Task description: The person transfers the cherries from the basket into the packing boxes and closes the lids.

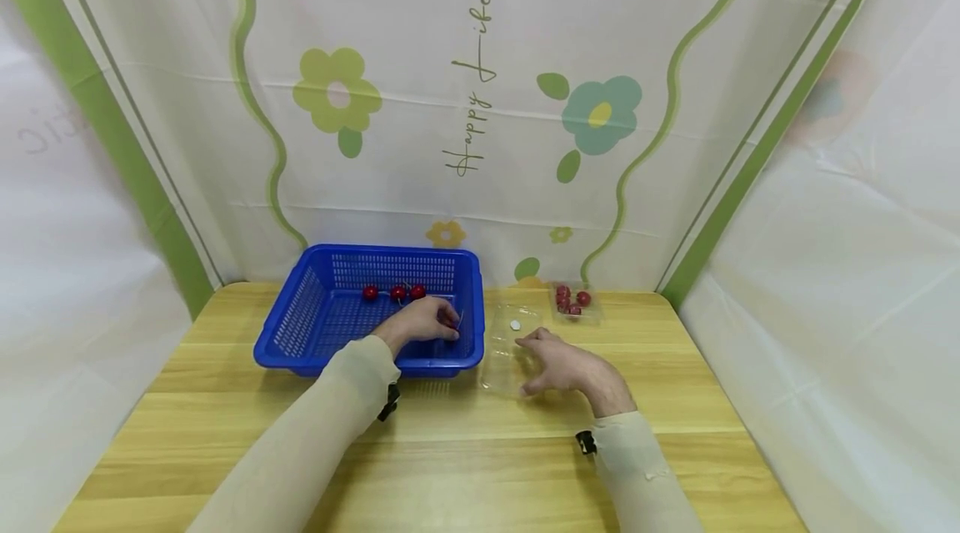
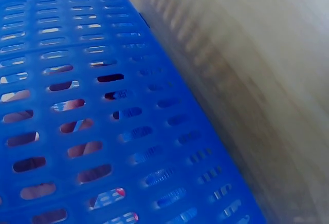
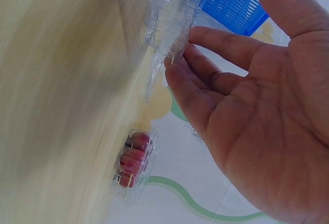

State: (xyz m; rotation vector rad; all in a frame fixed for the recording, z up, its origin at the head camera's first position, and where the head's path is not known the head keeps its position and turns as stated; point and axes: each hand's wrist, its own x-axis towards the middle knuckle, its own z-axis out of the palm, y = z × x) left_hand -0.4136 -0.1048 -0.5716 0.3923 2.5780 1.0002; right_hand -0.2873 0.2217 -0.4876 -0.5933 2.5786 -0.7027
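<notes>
My left hand (image 1: 420, 321) reaches into the blue plastic basket (image 1: 480, 308) and pinches a red cherry (image 1: 451, 322) whose thin stem sticks up. Three more cherries (image 1: 397, 293) lie toward the back of the basket. In the left wrist view the basket's slotted wall (image 2: 77, 88) hides most of that hand. My right hand (image 1: 564, 364) is beside an open clear plastic box (image 1: 498, 370), its fingers fairly straight and spread from the thumb. The right wrist view shows those fingertips (image 3: 175, 72) against the edge of the clear box (image 3: 175, 16).
A second clear box (image 1: 588, 312) with several red fruits stands at the back right, by the printed curtain (image 1: 480, 208). A white oval sticker (image 1: 515, 325) is on the open box. The wooden table (image 1: 450, 466) extends in front of both arms.
</notes>
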